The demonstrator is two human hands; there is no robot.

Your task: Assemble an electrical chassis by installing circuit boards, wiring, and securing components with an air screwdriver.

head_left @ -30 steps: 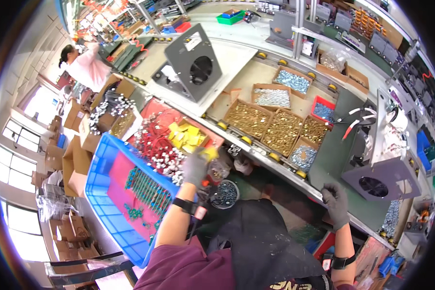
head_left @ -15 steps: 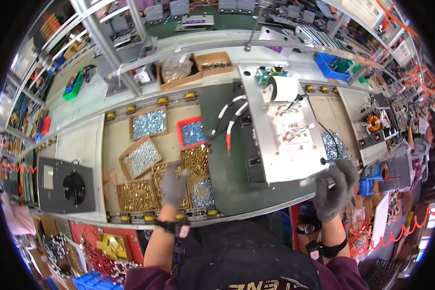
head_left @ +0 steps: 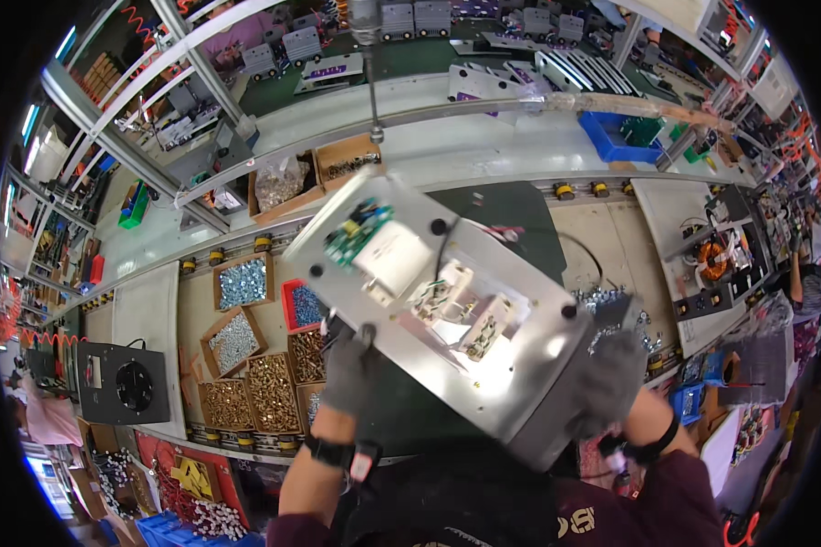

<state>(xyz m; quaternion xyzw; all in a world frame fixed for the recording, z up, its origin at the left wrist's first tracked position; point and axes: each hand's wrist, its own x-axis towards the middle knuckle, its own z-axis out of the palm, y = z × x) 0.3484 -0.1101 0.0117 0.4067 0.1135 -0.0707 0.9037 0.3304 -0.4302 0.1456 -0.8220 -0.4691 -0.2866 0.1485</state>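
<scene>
Where the dark green mat [head_left: 534, 205] covers the mid-bench, the metal chassis [head_left: 520, 273] sits tilted at centre of view, its long axis running from 10 to 4 o'clock; whether it bears on the mat cannot be determined. Judged on appearance, it should handle as stiff and fairly heavy, smooth enough to slide under gloves. Sound holds are the bare plate edges and the dark end panel at 4 o'clock; the exposed parts on top look fragile and should carry no load.

Toward 8 o'clock stands a grey fan box [head_left: 123, 383]; at 2 o'clock, a blue bin [head_left: 602, 146]. A carton of brass screws [head_left: 274, 392] lies between 7 and 8 o'clock.

At 4 o'clock the gloved right hand [head_left: 607, 383], blurred, appears clasped over the end panel. At 7 o'clock the gloved left hand [head_left: 349, 369] is at the near plate edge; whether it grips cannot be told.

Mounted toward the chassis's 10 o'clock end are a white block [head_left: 397, 260] and a green circuit board [head_left: 360, 242].
</scene>
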